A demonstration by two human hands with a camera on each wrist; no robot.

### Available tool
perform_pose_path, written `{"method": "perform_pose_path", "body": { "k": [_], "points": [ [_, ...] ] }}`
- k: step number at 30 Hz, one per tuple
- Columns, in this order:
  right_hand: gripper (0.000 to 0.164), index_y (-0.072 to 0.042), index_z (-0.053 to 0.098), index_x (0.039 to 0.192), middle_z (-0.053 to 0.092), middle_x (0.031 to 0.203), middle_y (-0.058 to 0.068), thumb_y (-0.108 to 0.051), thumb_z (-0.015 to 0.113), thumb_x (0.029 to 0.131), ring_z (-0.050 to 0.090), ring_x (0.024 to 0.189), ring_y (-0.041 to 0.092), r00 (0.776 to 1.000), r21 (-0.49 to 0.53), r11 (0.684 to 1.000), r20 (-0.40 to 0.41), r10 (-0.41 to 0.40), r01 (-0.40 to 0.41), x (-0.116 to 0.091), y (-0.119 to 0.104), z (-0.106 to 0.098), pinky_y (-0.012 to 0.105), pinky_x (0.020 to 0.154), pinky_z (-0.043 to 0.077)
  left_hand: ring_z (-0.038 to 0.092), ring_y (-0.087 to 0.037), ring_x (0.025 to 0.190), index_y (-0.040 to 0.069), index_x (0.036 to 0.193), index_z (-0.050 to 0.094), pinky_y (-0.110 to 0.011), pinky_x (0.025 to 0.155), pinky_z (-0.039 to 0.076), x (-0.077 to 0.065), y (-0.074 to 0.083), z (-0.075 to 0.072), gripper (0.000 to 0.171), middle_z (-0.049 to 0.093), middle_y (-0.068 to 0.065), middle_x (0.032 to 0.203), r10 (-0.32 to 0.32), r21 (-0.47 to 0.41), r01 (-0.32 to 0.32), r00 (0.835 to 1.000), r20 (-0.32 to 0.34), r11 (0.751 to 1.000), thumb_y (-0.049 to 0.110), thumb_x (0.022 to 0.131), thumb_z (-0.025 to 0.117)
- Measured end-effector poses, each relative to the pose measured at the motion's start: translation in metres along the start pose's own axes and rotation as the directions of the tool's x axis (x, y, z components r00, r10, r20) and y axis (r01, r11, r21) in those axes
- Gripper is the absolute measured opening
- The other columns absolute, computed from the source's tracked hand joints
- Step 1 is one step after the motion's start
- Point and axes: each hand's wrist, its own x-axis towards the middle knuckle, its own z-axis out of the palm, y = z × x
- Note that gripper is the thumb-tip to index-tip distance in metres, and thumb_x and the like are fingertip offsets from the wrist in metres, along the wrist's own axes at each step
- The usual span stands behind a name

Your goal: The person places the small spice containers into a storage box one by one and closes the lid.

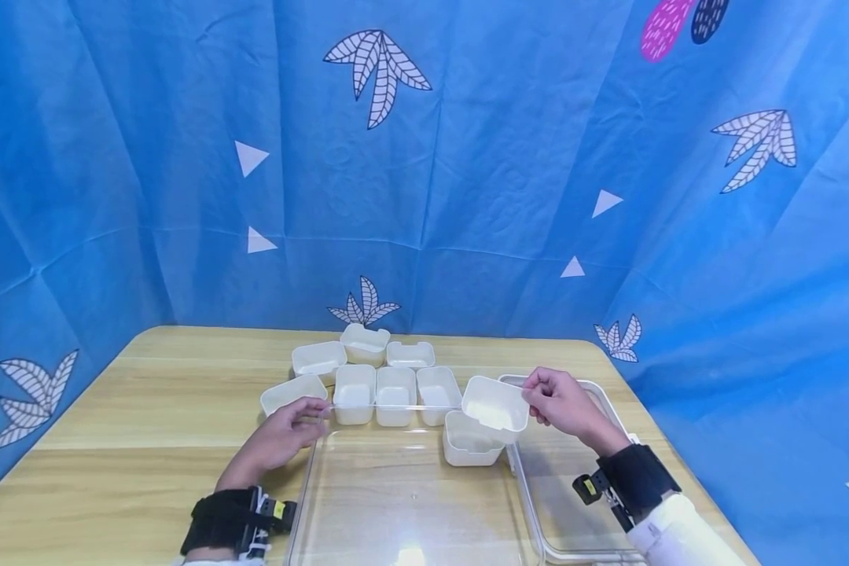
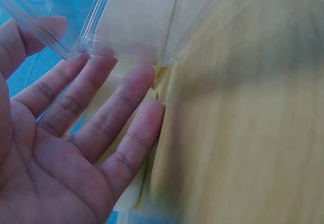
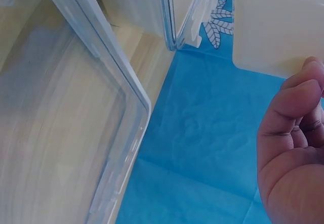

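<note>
My right hand (image 1: 564, 402) pinches a small off-white plastic bin (image 1: 495, 402) by its right edge, tilted with its inside showing. Just below it, at the clear box's back right corner, is another off-white bin (image 1: 471, 452). In the right wrist view, thumb and bent fingers meet at the held bin's (image 3: 278, 27) edge. At the clear plastic box's (image 1: 410, 507) back left corner is my left hand (image 1: 283, 436). The left wrist view shows that hand's fingers (image 2: 109, 118) nearly straight, their tips at the box's corner, the thumb apart on the other side.
Several off-white bins (image 1: 396, 389) stand grouped behind the clear box. A clear lid with a white rim (image 1: 569, 479) lies on the right of the wooden table (image 1: 148, 440). Blue patterned cloth (image 1: 467, 196) hangs behind the table and along its sides.
</note>
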Motion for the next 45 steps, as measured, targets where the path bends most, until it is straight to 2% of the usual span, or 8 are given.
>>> {"method": "perform_pose_path", "body": {
  "k": [18, 24, 35, 45],
  "points": [
    [0.007, 0.007, 0.057, 0.093, 0.052, 0.062, 0.005, 0.000, 0.056, 0.093, 0.050, 0.053, 0.014, 0.998, -0.016, 0.999, 0.045, -0.039, 0.040, -0.004, 0.003, 0.002, 0.022, 0.046, 0.043, 0.057, -0.032, 0.110, 0.002, 0.130, 0.053, -0.036, 0.082, 0.054, 0.002, -0.002, 0.000, 0.041, 0.058, -0.015, 0.124, -0.020, 0.017, 0.020, 1.000, -0.012, 1.000, 0.013, 0.092, 0.063],
    [0.007, 0.006, 0.058, 0.094, 0.053, 0.062, 0.004, -0.001, 0.057, 0.093, 0.051, 0.054, 0.014, 0.997, -0.019, 0.999, 0.060, -0.048, 0.050, -0.008, 0.002, 0.003, 0.022, 0.047, 0.043, 0.057, -0.033, 0.111, 0.001, 0.130, 0.053, -0.035, 0.082, 0.054, 0.002, -0.003, 0.001, 0.041, 0.057, -0.016, 0.125, -0.008, 0.025, 0.008, 1.000, -0.009, 1.000, 0.012, 0.092, 0.063],
    [0.006, 0.005, 0.058, 0.090, 0.054, 0.062, 0.002, 0.000, 0.056, 0.093, 0.051, 0.054, 0.011, 0.989, -0.003, 0.997, 0.127, -0.080, 0.081, -0.013, 0.006, 0.006, 0.022, 0.047, 0.044, 0.057, -0.033, 0.111, 0.000, 0.130, 0.053, -0.035, 0.081, 0.054, 0.002, -0.002, 0.001, 0.041, 0.057, -0.017, 0.125, -0.004, 0.022, 0.005, 1.000, -0.007, 1.000, 0.012, 0.092, 0.063],
    [0.005, 0.004, 0.058, 0.091, 0.053, 0.063, 0.004, 0.000, 0.055, 0.094, 0.051, 0.055, 0.011, 0.981, 0.002, 0.998, 0.183, -0.065, 0.066, -0.015, 0.008, 0.008, 0.022, 0.048, 0.044, 0.056, -0.034, 0.112, 0.001, 0.131, 0.052, -0.037, 0.083, 0.054, 0.002, 0.000, 0.001, 0.041, 0.057, -0.017, 0.126, -0.022, 0.015, 0.022, 1.000, -0.006, 1.000, 0.012, 0.092, 0.062]
  ]
}}
